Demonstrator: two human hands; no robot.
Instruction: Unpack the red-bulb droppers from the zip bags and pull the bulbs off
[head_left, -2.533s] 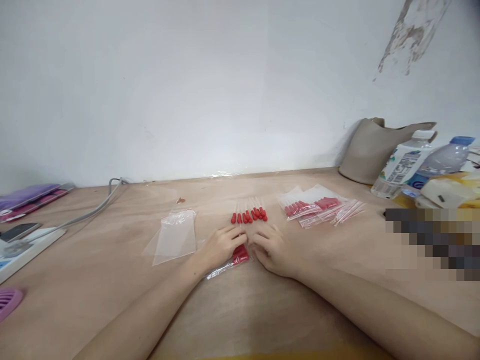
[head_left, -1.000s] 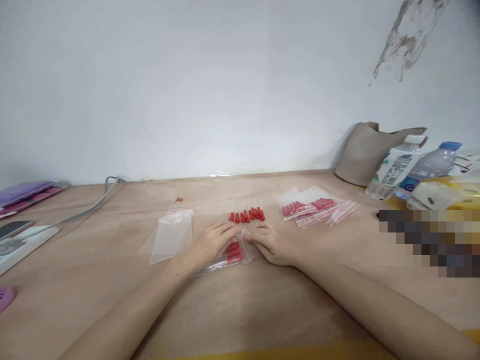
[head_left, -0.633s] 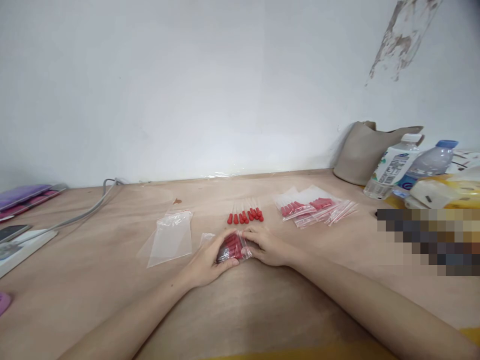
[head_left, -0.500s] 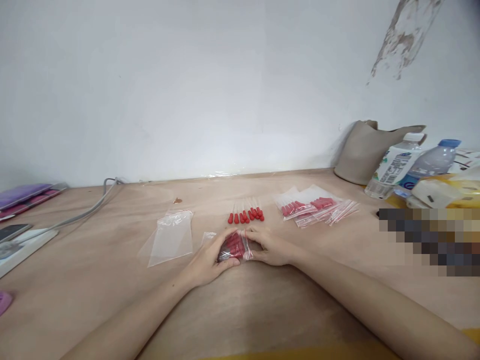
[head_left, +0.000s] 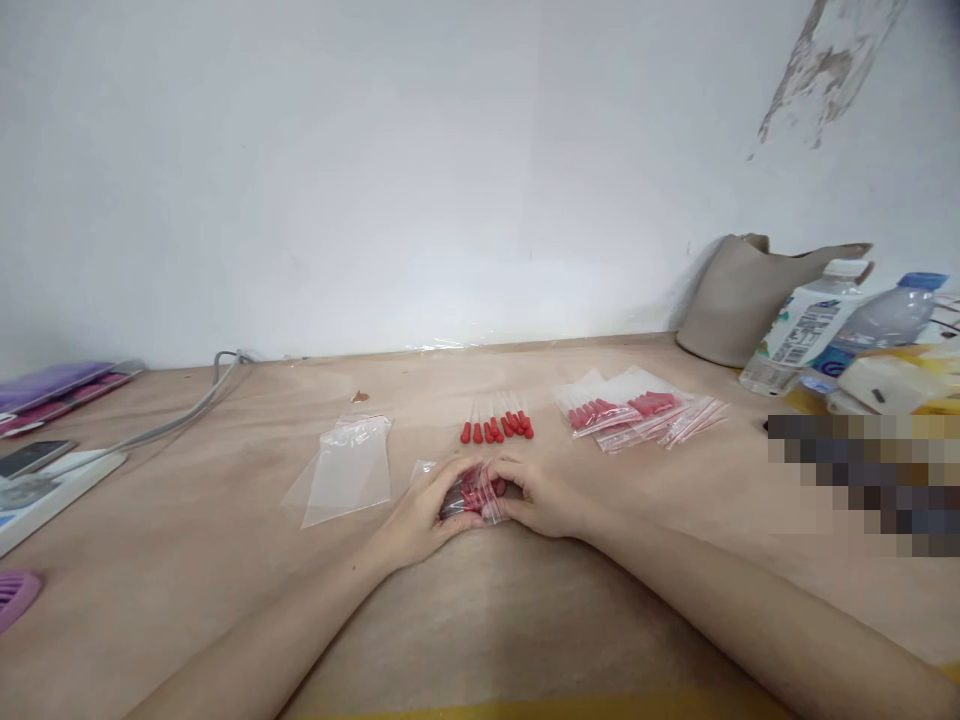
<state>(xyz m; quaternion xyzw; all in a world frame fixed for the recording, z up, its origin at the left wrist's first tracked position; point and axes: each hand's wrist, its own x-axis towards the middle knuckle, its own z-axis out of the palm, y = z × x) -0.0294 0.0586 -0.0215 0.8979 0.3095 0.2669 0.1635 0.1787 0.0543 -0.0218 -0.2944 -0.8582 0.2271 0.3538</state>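
My left hand [head_left: 433, 510] and my right hand [head_left: 541, 497] both grip a clear zip bag [head_left: 474, 495] low over the table. Inside it are several droppers with red bulbs, partly hidden by my fingers. The fingers of both hands pinch near the bag's red-lined zip edge. Just beyond them, a loose cluster of red-bulbed droppers [head_left: 496, 428] lies with thin clear tubes pointing at the wall. Flat, unfilled clear bags [head_left: 349, 472] lie left of my left hand. To the right are filled bags [head_left: 600, 412] with red bulbs showing, overlapping in a pile.
A beige pitcher-like container [head_left: 724, 305], a labelled bottle [head_left: 806, 335] and a blue-capped bottle [head_left: 885, 325] stand at the right by the wall. On the left are a grey cable [head_left: 180, 420], a phone [head_left: 34, 458], purple packages [head_left: 56, 388] and a pink-purple object [head_left: 15, 598].
The bag's zip edge looks more bunched between my fingers, and the red bulbs inside are less visible. The whole view has shifted slightly; both hands keep their grip.
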